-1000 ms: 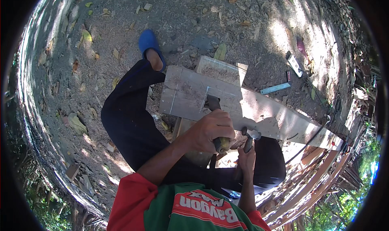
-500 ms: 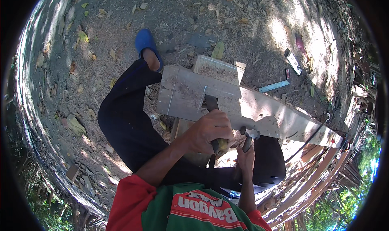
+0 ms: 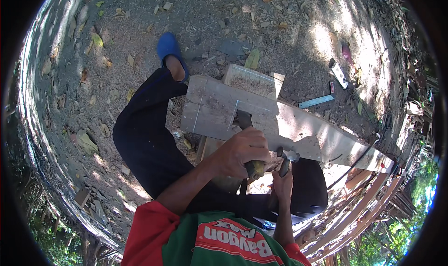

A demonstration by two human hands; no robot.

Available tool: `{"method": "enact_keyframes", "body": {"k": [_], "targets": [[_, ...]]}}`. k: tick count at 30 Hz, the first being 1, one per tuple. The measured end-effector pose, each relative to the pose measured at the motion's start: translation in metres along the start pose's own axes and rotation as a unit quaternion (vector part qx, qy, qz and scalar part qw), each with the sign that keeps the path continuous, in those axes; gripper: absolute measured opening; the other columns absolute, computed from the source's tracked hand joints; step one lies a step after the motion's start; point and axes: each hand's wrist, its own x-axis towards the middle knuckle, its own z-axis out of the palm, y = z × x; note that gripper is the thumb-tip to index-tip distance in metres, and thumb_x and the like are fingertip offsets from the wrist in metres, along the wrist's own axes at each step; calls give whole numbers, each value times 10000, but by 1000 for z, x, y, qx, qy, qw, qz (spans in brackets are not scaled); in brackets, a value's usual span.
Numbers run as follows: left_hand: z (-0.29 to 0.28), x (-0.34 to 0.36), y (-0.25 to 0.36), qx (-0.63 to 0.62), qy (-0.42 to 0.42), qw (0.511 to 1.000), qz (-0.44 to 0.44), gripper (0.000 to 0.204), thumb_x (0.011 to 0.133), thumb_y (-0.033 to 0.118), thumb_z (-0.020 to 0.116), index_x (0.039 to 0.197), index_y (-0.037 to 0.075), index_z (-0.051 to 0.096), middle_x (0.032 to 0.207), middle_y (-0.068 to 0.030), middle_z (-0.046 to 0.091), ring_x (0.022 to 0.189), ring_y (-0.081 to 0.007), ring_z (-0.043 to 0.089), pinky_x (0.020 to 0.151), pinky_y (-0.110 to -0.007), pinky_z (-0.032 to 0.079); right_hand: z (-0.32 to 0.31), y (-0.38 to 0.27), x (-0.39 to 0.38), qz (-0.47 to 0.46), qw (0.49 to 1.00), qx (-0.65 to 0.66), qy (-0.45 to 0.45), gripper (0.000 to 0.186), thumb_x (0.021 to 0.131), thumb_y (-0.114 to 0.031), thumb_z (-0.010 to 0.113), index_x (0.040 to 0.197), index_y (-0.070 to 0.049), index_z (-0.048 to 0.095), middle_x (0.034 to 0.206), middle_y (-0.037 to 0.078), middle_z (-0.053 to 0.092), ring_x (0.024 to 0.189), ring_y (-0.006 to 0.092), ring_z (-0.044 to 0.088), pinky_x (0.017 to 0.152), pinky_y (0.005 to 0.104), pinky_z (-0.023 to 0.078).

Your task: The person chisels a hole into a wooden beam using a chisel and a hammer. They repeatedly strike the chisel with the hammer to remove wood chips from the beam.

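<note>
Head view: chisel point(image 3: 246, 130) points away across plank point(image 3: 298, 130).

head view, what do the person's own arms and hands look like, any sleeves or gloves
Both hands are bare, no gloves: the left hand and the right hand. The forearms are uncovered too, with no watch or bands visible. A short red sleeve covers the left upper arm, part of a green and red shirt; a sliver of red shows at the right shoulder.
</note>
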Motion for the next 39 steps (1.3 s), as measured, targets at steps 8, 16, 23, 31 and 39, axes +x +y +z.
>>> {"method": "enact_keyframes", "body": {"k": [8,16,23,31,39], "targets": [[-3,1,0,-11,-1,1000,-2,318,627,286,769,803,97,584,771,-27,559,756,-255,568,721,-392,402,3,22,10,-19,1000,-15,4,267,792,-171,647,828,68,534,582,102,563,464,177,599,428,340,517],[-3,-1,-2,2,-2,1000,1,299,618,262,769,800,101,593,774,-28,575,747,-251,578,713,-390,409,3,12,5,-22,999,41,-8,233,804,-150,635,838,56,534,594,86,556,471,151,585,425,318,533],[-1,2,-1,-4,2,1000,1,295,602,225,774,801,110,590,763,-19,564,734,-238,574,698,-381,402,3,12,4,3,999,38,-8,236,811,-149,655,843,54,537,582,80,551,449,148,574,419,315,528],[-1,3,-1,-7,-2,1000,-3,286,600,197,773,797,115,582,761,-14,557,734,-234,567,704,-383,398,1,3,2,5,1000,17,-8,231,805,-138,650,840,60,536,588,75,554,454,151,582,414,312,512],[-1,3,-3,-8,7,1000,1,264,633,212,761,798,109,582,764,-17,562,726,-239,562,704,-388,398,-11,-6,-2,22,998,54,-29,234,776,-154,660,898,17,558,656,96,584,513,156,599,460,307,474]]}}
